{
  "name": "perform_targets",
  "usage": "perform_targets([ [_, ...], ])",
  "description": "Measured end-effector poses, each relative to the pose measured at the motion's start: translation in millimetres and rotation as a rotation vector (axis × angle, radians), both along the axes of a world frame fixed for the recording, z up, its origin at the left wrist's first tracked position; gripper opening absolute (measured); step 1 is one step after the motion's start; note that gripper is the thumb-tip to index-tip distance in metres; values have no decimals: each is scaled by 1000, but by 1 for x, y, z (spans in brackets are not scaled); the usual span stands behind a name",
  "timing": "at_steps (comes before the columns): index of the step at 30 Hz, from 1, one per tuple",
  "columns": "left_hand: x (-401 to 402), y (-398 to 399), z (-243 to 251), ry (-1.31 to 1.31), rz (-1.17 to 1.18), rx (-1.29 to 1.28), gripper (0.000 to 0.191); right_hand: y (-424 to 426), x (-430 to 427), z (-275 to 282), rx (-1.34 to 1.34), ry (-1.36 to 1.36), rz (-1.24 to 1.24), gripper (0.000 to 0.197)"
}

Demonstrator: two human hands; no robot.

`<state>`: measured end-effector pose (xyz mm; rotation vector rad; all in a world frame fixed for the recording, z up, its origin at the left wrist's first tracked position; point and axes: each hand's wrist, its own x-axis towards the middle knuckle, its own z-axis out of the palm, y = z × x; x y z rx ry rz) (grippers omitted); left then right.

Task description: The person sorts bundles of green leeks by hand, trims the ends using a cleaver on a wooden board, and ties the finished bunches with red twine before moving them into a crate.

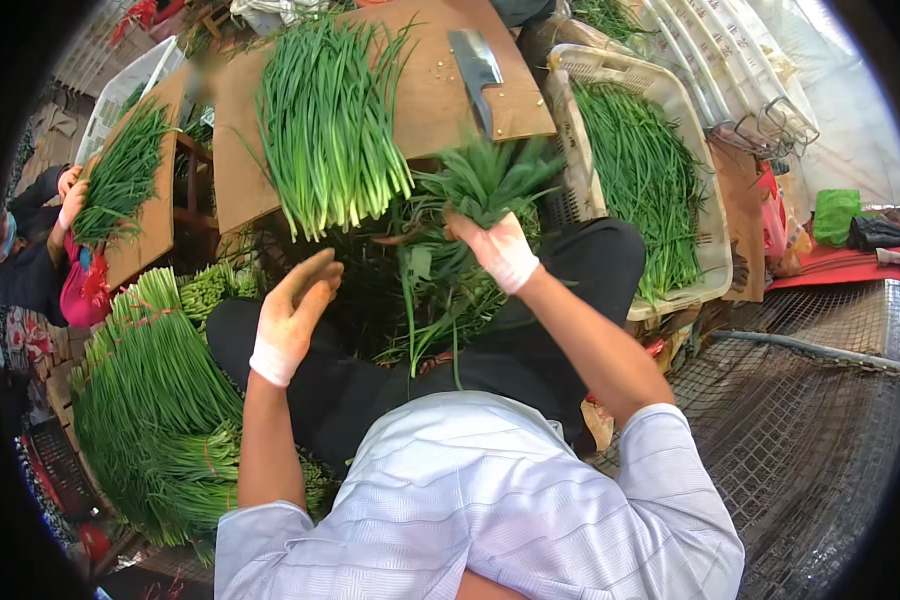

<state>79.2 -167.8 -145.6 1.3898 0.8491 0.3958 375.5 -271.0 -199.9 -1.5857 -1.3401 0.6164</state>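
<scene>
My right hand (495,244), in a thin white-cuffed glove, is closed around a clump of green leaves (491,176) that fan out above the fist. My left hand (294,311), in a stained glove, is raised over my left knee with thumb and fingers apart and nothing in it. Just beyond it, a broad sheaf of garlic chives (337,127) lies on a brown board (236,135), its pale stem ends hanging over the near edge. A cleaver (480,71) rests on the board's right side. Loose leaves (450,319) are heaped between my knees.
To the right stands a white plastic crate (720,247) of chives (637,187). Tied chive bundles (165,375) are piled at my left. Another person's gloved hands (71,195) touch chives (124,172) on a second board (161,202). Wire mesh (795,420) lies at right.
</scene>
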Motion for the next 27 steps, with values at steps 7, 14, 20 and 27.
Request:
perform_targets([
  [7,-18,-11,-16,200,-99,100,31,22,-1,-35,-212,281,-242,21],
  [14,15,-23,-32,168,-167,134,35,37,33,-16,137,-138,-152,22],
  [20,62,-13,1,-67,-46,464,79,28,3,107,138,-144,-22,20],
  [27,130,29,73,-182,-501,617,74,43,-5,199,282,-145,492,26],
])
